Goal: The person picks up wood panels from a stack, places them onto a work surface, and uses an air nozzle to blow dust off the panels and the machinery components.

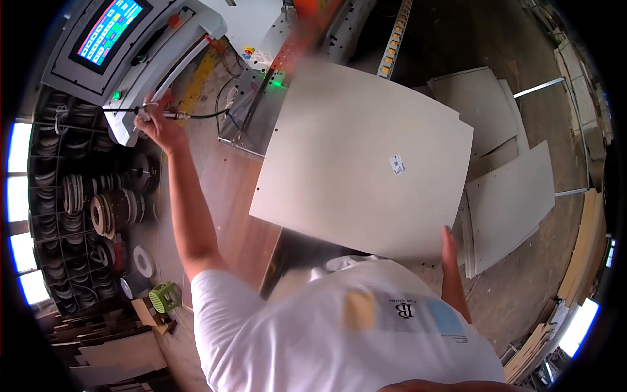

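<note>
A large white board panel (366, 157) with curved sides lies flat before me, one end at the machine. It bears a small printed label (397, 164) and a few dark holes along its left side. My right hand (449, 247) is at the panel's near right edge, thumb up along it; the other fingers are hidden, seemingly under the board. Out to the left, my left hand (162, 129) is closed round an air blow gun (171, 115). Its thin nozzle points left, and a black hose (212, 115) leads off to the right.
A machine control panel with a lit screen (111, 29) stands at upper left. More cut panels (513, 196) are stacked at right. Edging rolls (104, 215) fill a rack at left, near a green stool (164, 297). A brown board surface (228, 209) lies below my left arm.
</note>
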`<state>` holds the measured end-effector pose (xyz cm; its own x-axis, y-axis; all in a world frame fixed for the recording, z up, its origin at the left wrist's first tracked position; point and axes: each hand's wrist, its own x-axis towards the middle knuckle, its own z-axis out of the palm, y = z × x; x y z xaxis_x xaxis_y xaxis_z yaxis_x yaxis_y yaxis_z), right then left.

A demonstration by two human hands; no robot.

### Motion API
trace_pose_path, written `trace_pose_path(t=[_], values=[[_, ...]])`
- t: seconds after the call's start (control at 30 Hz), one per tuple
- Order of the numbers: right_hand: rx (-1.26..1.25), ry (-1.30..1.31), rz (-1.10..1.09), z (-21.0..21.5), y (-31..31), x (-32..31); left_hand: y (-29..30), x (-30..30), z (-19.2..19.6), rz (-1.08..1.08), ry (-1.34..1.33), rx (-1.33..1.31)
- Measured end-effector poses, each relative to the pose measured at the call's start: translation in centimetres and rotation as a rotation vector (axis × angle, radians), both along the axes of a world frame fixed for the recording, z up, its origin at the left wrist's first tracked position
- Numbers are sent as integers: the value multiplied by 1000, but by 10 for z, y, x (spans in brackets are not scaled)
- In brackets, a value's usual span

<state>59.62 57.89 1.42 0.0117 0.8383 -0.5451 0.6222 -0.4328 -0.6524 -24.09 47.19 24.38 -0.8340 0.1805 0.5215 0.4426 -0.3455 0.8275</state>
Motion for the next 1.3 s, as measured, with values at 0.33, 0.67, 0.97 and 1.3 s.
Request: trace_pose_path(t=[0.33, 0.67, 0.97, 1.3], values=[[0, 107, 33, 17, 7, -14, -98, 90, 66, -57, 667, -2023], [140, 323, 45, 19, -3, -11, -240, 191, 100, -185, 474, -2285], [-33, 222, 208, 42, 3, 1, -185, 310, -68, -359, 88, -1874], [-26, 406, -145, 1, -11, 7, -9, 325, -132, -401, -575, -1216]])
